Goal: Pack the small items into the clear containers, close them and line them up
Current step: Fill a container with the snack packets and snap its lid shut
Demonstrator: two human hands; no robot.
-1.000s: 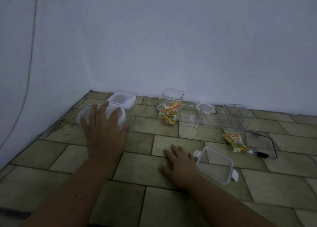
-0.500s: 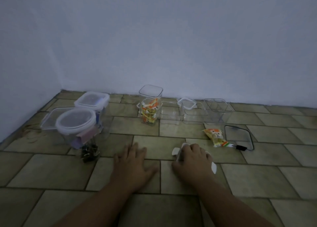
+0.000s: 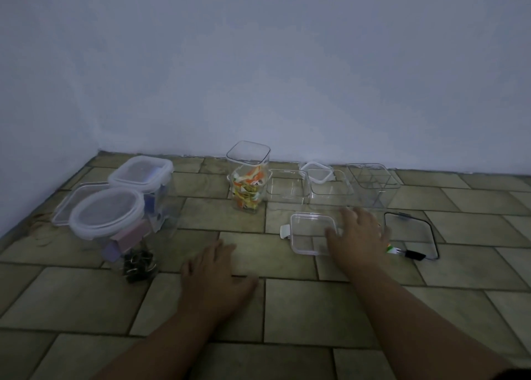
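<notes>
Containers (image 3: 115,207) with lids on cluster at left of frame on the floor (image 3: 344,308). Your left hand (image 3: 214,276) lies flat, holding nothing, at centre. Your right hand (image 3: 359,233), fingers spread, rests on a clear lid (image 3: 309,231) right of centre.

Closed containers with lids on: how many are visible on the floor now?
3, all at the left: a round-lidded one in front, a square-lidded one behind it, and a flatter one partly hidden at their left. More may be hidden.
</notes>
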